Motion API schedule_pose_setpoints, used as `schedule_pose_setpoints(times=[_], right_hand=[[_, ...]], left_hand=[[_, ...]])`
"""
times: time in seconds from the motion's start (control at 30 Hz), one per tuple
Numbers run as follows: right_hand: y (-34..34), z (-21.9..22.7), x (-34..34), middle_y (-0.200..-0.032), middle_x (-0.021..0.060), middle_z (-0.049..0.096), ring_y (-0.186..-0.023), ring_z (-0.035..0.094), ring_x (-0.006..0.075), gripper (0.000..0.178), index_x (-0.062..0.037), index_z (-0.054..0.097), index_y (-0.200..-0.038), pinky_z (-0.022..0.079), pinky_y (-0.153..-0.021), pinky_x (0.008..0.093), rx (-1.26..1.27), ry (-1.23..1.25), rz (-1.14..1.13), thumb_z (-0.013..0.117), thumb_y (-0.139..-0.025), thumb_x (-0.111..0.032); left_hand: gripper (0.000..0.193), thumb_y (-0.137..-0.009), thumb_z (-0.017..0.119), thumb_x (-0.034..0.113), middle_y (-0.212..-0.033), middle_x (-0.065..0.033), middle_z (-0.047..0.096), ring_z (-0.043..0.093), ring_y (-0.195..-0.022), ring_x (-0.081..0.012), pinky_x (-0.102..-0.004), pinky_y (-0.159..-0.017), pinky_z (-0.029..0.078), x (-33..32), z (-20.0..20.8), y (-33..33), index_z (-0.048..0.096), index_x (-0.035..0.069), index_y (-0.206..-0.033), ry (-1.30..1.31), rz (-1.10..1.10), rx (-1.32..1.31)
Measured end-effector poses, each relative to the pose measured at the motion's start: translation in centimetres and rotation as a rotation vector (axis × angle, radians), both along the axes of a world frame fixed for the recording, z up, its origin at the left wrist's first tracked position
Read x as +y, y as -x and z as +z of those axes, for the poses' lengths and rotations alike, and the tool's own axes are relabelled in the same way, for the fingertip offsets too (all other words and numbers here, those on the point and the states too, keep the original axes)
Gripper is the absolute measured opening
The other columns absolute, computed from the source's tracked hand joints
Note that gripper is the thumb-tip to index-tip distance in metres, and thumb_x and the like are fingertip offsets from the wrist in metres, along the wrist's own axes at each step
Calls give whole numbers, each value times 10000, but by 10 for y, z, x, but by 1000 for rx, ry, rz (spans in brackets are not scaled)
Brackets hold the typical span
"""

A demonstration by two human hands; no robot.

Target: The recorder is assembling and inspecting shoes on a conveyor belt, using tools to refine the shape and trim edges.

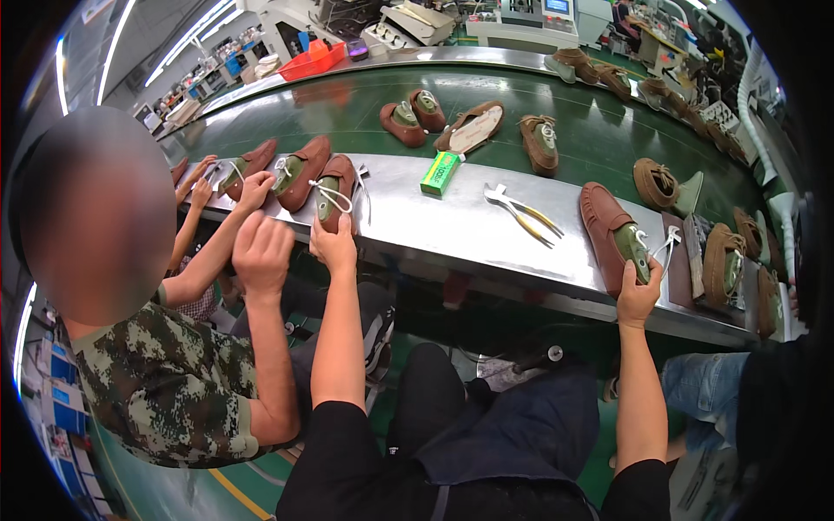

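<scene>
My left hand [333, 245] grips the heel end of a brown shoe [337, 184] that lies on the steel ledge [452, 227]. The shoe sits on a green last with loose white laces. My right hand [638, 297] holds the heel end of a second brown shoe [604, 227], also on a green last, at the right of the ledge. Beside me on the left, a person in a camouflage shirt [165, 391] has one hand [261, 252] raised next to mine and the other [254, 187] at the brown shoes [300, 172] further left.
A green box [440, 172] and a yellow-handled plier tool [523, 209] lie on the ledge between my two shoes. Behind it runs a dark green conveyor belt [347, 104] carrying several brown shoes. More shoes line the right edge. A red tray [311, 61] stands at the back.
</scene>
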State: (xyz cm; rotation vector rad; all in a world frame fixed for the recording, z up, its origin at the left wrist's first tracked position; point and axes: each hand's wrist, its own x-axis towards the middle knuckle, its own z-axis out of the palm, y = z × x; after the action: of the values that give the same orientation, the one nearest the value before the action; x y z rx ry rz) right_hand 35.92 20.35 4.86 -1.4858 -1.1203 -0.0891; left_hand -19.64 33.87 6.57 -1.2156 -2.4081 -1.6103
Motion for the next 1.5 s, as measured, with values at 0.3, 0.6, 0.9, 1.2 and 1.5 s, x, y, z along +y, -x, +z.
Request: schedule_pose_setpoints(times=[0.3, 0.6, 0.9, 1.2, 1.5], right_hand=[[3, 6, -1, -1027, 177, 717, -931, 703, 263, 384, 45, 612, -1224, 560, -861, 372, 40, -6, 12, 736, -954, -199], [5, 19, 8, -1027, 232, 749, -949, 746, 383, 437, -22, 668, -1212, 573, -858, 433, 169, 90, 59, 750, -890, -306], [11, 52, -74, -911, 52, 698, -776, 632, 106, 225, 30, 695, -1080, 518, -706, 281, 1033, 109, 493, 714, -945, -149], [54, 75, -139, -917, 1, 682, -805, 577, 71, 247, 3, 725, -1088, 483, -752, 247, 832, 649, 896, 697, -990, -222], [103, -55, -171, -1470, 80, 552, -1371, 537, 234, 1267, -23, 387, -1578, 405, -1180, 394, 948, 748, 1100, 999, -602, -553]], left_hand=[[720, -903, 768, 221, -1517, -316, 446, 400, -1439, -468, -548, -1210, 307, -150, -126, -82, 450, -49, -1489, 83, -400, 134], [757, -841, 829, 144, -1541, -255, 445, 434, -1424, -438, -487, -1202, 354, -234, -91, -184, 479, 5, -1497, 172, -945, 121], [999, -719, 905, 108, -1613, -257, 360, 365, -1468, -469, -516, -1211, 335, -212, 24, -213, 383, 15, -1566, -106, -1018, 429], [698, -704, 874, 94, -1208, -182, 710, 680, -1172, -373, -430, -1018, 543, -226, 17, -188, 629, 52, -1356, 178, -1433, 337], [622, -830, 898, 279, -1183, -101, 731, 670, -1112, -169, -343, -1007, 514, -331, -127, -201, 636, -14, -1312, 661, -1392, -827]])
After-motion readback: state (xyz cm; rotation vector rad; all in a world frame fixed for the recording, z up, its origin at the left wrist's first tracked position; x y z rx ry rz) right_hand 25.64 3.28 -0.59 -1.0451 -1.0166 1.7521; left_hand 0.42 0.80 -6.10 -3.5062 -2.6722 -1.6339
